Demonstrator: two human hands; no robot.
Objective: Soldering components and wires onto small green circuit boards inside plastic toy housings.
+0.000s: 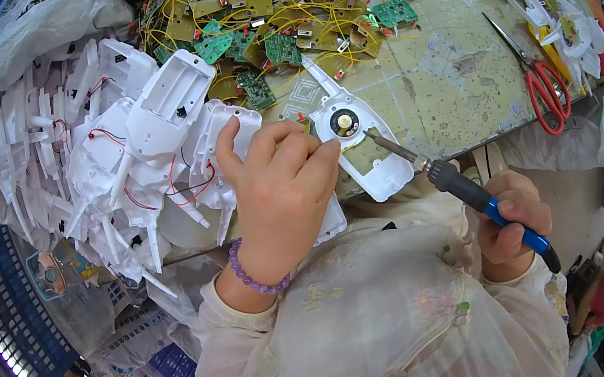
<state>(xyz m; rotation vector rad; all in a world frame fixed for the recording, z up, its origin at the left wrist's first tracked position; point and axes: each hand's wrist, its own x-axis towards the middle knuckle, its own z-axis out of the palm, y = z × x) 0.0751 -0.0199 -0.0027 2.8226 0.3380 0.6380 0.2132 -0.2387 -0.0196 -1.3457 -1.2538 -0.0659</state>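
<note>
While my right hand [504, 236] grasps 1 blue soldering iron [460, 186] over a white casing [386, 175], my left hand [280, 195] curls — its hold I cannot tell.

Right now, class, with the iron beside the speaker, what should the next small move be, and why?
Probably ease the soldering iron slightly left, toward the speaker in the white casing: the right hand grips the iron's handle, the tip is just beside the speaker, and the left hand is close on the opposite side.
</note>
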